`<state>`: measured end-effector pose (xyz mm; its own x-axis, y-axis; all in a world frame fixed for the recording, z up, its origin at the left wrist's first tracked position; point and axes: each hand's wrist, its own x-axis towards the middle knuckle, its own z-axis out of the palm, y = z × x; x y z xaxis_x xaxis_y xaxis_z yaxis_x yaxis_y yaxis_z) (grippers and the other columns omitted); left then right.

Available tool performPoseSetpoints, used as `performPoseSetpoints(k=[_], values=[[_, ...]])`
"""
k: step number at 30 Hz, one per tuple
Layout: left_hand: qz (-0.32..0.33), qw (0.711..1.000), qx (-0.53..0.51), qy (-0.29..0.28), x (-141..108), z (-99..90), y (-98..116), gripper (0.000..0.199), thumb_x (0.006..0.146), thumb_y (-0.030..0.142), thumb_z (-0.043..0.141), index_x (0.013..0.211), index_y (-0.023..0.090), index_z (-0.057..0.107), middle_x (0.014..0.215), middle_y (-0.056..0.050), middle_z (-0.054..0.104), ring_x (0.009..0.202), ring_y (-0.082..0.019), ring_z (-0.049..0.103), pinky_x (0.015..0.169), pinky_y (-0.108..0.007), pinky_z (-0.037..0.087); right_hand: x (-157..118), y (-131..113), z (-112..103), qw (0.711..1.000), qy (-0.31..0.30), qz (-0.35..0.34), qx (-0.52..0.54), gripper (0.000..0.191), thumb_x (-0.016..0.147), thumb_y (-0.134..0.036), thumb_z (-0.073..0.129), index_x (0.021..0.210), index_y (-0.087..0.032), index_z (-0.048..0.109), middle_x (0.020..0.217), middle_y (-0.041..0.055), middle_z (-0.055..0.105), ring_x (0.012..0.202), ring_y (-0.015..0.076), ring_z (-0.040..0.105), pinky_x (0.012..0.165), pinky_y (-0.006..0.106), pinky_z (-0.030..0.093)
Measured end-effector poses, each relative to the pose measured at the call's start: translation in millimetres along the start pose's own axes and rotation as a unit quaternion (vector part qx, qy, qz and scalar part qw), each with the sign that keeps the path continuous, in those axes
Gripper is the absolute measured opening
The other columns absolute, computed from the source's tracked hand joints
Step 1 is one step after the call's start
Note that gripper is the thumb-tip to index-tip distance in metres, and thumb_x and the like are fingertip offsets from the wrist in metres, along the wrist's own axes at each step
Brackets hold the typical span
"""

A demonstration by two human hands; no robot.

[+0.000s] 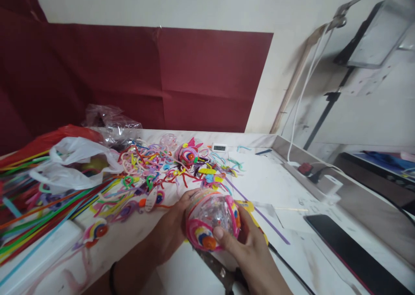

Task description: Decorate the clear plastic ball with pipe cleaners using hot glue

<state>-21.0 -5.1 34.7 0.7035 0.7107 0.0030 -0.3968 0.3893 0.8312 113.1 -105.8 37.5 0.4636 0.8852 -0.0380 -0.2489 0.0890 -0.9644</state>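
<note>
Between my two hands is a clear plastic ball (212,213) decorated with coiled pipe cleaners in pink, yellow, blue and orange. My left hand (175,226) wraps round its left side; some of those fingers are hidden behind it. On the right side my right hand (251,243) grips it, thumb pressed on the front near an orange-centred coil. Scissors (214,264) lie on the table just below the ball, partly covered by my right hand. Farther back sits a similar decorated ball (188,156) with pink fin-like pieces.
Loose pipe cleaner pieces (145,165) spread over the back of the table. Long pipe cleaners (65,213) and a white plastic bag (78,163) lie at left. A small digital display (219,147) stands at the back; a black phone (353,252) rests at right, near a power strip (308,182).
</note>
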Motion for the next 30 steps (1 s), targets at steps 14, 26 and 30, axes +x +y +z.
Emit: performPoseSetpoints(k=[14, 26, 30], values=[[0.085, 0.983, 0.144, 0.071, -3, -0.2, -4, 0.049, 0.083, 0.058, 0.066, 0.118, 0.025, 0.062, 0.132, -0.009, 0.063, 0.124, -0.031, 0.057, 0.1, -0.038, 0.049, 3, 2, -1, 0.999, 0.037, -0.023, -0.022, 0.096, 0.062, -0.05, 0.085, 0.143, -0.018, 0.044, 0.127, 0.0144, 0.068, 0.116, 0.035, 0.064, 0.099, 0.048, 0.051], [0.171, 0.951, 0.257, -0.019, -5, -8.5, -21, 0.109, 0.05, 0.025, 0.093, 0.142, 0.031, 0.034, 0.141, -0.012, 0.053, 0.123, -0.04, 0.058, 0.099, -0.046, 0.053, 4, 0, 14, 0.998, 0.004, -0.044, 0.051, 0.075, 0.064, -0.038, 0.085, 0.128, -0.02, 0.049, 0.103, 0.0069, 0.076, 0.09, 0.0245, 0.073, 0.078, 0.034, 0.06], [0.181, 0.95, 0.25, 0.049, -2, -6.8, -25, 0.108, 0.044, 0.024, 0.095, 0.138, 0.029, 0.041, 0.137, -0.013, 0.056, 0.124, -0.043, 0.056, 0.101, -0.048, 0.051, 4, 3, 19, 0.997, 0.005, -0.031, 0.064, 0.076, 0.063, -0.039, 0.086, 0.128, -0.021, 0.049, 0.103, 0.007, 0.076, 0.092, 0.0269, 0.073, 0.079, 0.036, 0.06]])
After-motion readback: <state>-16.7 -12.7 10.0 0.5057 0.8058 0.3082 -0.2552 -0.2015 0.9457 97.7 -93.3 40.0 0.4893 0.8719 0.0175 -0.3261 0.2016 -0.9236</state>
